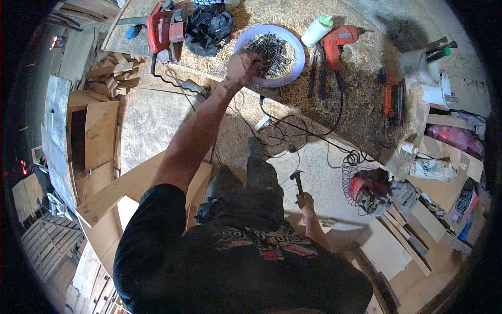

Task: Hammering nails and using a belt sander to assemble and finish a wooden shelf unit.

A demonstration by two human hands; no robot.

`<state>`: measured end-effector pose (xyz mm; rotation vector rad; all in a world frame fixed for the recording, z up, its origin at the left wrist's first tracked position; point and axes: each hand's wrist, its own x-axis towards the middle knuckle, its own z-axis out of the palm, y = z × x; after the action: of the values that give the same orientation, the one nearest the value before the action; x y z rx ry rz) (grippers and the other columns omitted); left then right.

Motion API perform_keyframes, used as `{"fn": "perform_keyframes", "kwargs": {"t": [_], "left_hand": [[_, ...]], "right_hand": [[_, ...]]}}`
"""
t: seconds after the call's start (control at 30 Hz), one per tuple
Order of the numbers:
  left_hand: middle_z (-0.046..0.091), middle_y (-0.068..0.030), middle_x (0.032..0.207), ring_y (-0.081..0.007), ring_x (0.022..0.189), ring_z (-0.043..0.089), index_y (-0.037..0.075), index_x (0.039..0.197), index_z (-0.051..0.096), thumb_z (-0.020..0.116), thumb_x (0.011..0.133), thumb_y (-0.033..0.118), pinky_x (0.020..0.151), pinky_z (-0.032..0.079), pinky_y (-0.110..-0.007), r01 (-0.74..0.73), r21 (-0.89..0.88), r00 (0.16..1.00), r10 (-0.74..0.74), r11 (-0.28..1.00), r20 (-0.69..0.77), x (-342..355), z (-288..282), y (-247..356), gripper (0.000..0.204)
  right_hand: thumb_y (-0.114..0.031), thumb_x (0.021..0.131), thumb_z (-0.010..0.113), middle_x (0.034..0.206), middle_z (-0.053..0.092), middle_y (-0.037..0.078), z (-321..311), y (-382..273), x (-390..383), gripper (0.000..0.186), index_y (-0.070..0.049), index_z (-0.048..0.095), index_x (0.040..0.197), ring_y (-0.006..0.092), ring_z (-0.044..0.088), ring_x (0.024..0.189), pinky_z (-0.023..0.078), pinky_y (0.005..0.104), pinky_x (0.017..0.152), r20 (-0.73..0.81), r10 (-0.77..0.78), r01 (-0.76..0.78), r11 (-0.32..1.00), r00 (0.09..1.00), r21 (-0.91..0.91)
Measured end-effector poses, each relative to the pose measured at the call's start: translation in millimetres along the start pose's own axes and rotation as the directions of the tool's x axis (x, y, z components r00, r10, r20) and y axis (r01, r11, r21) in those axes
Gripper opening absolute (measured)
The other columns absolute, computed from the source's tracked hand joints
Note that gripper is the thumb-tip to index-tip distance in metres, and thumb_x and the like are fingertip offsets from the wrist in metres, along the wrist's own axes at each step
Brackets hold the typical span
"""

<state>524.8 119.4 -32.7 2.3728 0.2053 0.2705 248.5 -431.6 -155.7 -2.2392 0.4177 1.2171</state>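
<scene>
Metal nails [268,51] lie in a bowl [282,81] on the workbench [366,104], the outstretched left hand [243,68] over the bowl's rim, fingertips hidden, hold impossible to tell, the lowered right hand [305,202] gripping a hammer [299,183].

The bowl [298,52] is pale lavender, its nails [267,48] dark grey; right of it, a green-capped white bottle [315,32] and red drill [335,44]; left, a black bag [208,32].
</scene>
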Motion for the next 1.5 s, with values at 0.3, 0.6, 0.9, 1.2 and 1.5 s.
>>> {"fn": "perform_keyframes", "kwargs": {"t": [0.3,0.6,0.9,1.2,1.5], "left_hand": [[0.073,-0.0172,0.096,-0.0364,0.088,0.069,0.003,0.095,0.075,0.071,0.084,0.023,0.081,0.055,-0.046,0.126,-0.085,0.983,-0.136,0.988,-0.126,23.7,-14.3,27.6,0.023],[0.073,-0.0164,0.092,-0.0370,0.089,0.068,0.010,0.092,0.076,0.070,0.079,0.022,0.085,0.053,-0.047,-0.139,-0.073,0.970,0.121,0.988,-0.209,48.0,14.9,6.7,0.018],[0.069,-0.0198,0.120,-0.0429,0.107,0.062,0.010,0.099,0.078,0.066,0.079,0.019,0.096,0.050,-0.049,-0.411,0.287,0.906,0.353,0.865,0.233,58.7,0.4,-8.2,0.026],[0.073,-0.0181,0.105,-0.0387,0.105,0.068,0.006,0.110,0.074,0.065,0.092,0.014,0.094,0.052,-0.041,-0.197,-0.039,0.978,0.199,0.980,0.064,61.9,-26.1,12.9,0.022],[0.074,-0.0147,0.097,-0.0248,0.084,0.073,0.004,0.104,0.058,0.067,0.096,0.005,0.067,0.055,-0.030,-0.020,-0.999,0.932,-0.362,0.041,-0.033,-72.6,-98.6,37.7,0.011]], "right_hand": [[-0.032,0.089,0.066,0.072,0.071,0.014,-6.3,-16.6,14.5,0.029,-0.004,0.068,0.095,0.0238,0.071,0.066,0.055,0.0397,0.066,-0.039,-0.005,0.005,1.000,0.999,-0.007],[-0.031,0.090,0.065,0.073,0.071,0.011,-10.9,-8.3,10.6,0.031,-0.002,0.067,0.101,0.0209,0.071,0.065,0.055,0.0387,0.064,-0.006,0.050,-0.049,0.994,0.999,0.099],[-0.029,0.093,0.067,0.071,0.070,0.010,-0.2,59.9,9.1,0.027,-0.002,0.068,0.099,0.0186,0.064,0.058,0.050,0.0372,0.057,-0.090,-0.114,0.115,0.993,0.989,0.008],[-0.029,0.092,0.067,0.067,0.068,0.009,-7.5,28.7,-4.5,0.027,-0.002,0.067,0.096,0.0162,0.061,0.054,0.047,0.0343,0.051,-0.070,-0.086,0.096,0.984,0.994,0.151],[-0.035,0.088,0.069,0.063,0.067,0.009,-21.2,-12.8,27.4,0.029,-0.007,0.065,0.094,0.0169,0.061,0.050,0.047,0.0334,0.045,0.059,-0.108,0.115,0.985,0.992,-0.128]]}}
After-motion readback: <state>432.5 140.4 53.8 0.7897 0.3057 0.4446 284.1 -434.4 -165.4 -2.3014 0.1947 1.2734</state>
